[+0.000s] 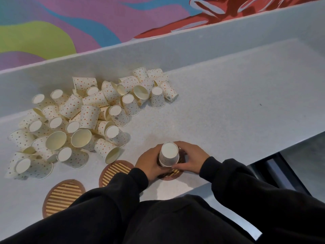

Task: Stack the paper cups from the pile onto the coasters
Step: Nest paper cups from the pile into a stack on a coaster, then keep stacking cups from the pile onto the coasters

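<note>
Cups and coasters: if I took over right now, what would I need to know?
Left hand and right hand: both wrapped around one upside-down cup, setting it on the right coaster.
Pile: many dotted cups still lie jumbled at the back left of the counter.
Middle coaster and left coaster: both bare.
Done: one cup, or a short stack, is at the right coaster; I cannot tell how many.
Left: let go, then keep stacking cups from the pile onto the coasters.
</note>
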